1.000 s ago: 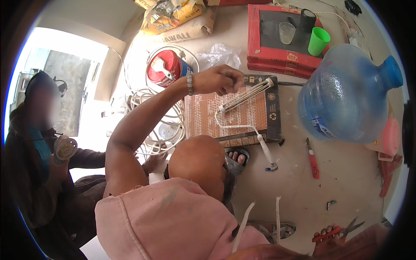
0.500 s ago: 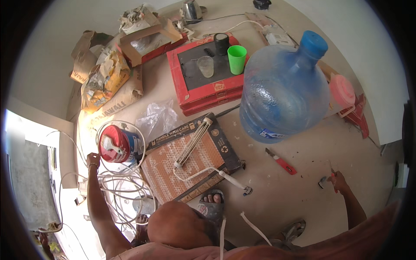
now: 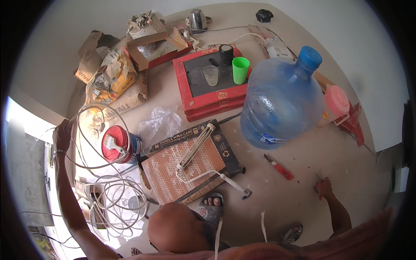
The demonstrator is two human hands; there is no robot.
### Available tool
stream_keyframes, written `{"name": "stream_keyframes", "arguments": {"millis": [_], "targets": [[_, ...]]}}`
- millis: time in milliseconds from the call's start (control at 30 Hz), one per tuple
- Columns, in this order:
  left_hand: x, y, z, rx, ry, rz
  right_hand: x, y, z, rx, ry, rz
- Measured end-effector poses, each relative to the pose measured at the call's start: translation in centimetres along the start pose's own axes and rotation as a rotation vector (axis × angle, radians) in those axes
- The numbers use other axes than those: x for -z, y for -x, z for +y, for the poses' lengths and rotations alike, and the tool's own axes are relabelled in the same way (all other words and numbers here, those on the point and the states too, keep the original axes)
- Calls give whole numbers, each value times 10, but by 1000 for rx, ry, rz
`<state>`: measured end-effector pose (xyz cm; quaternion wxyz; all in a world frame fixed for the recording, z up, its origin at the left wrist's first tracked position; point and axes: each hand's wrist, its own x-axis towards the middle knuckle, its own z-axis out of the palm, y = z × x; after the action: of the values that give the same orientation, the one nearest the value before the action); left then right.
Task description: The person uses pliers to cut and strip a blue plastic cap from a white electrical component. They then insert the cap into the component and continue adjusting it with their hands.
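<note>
My left hand (image 3: 63, 133) is raised at the far left, closed on a loop of white cable (image 3: 127, 115). The rest of the cable lies in loose coils on the floor below, beside a red-lidded paint bucket (image 3: 135, 146) with a paintbrush (image 3: 115, 144) on its lid. Low over the floor on the right, my right hand (image 3: 325, 189) is closed around a small red-handled tool (image 3: 318, 189) with a thin tip; its exact kind is hard to make out. Nearest to that hand lies a red utility knife (image 3: 282, 170).
A paint roller (image 3: 197, 145) rests on a flat carton (image 3: 158, 182) before my foot. Beyond stand a large blue water bottle (image 3: 281, 104), a red case (image 3: 186, 104) bearing a green cup (image 3: 240, 70), and torn sacks (image 3: 115, 78). A pink jug (image 3: 336, 99) is behind the bottle.
My left hand has moved up and to the left, lifting a cable loop across the bucket. My right hand has shifted slightly left with the red-handled tool. The view has moved a little.
</note>
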<state>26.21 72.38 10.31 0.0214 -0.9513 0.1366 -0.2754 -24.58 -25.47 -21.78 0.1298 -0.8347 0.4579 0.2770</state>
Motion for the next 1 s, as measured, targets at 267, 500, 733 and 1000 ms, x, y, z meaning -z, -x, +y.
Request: {"name": "stream_keyframes", "arguments": {"millis": [267, 500, 733, 1000], "targets": [[96, -124, 41, 105, 271, -400, -37, 15, -23, 30, 82, 31], [43, -187, 63, 28, 352, 301, -41, 4, -12, 76, 100, 70], [5, -190, 150, 188, 309, 342, -14, 30, -35, 69, 382, 175], [-14, -175, 165, 112, 607, 445, 107, 184, -327, 660, 161, -748]]}}
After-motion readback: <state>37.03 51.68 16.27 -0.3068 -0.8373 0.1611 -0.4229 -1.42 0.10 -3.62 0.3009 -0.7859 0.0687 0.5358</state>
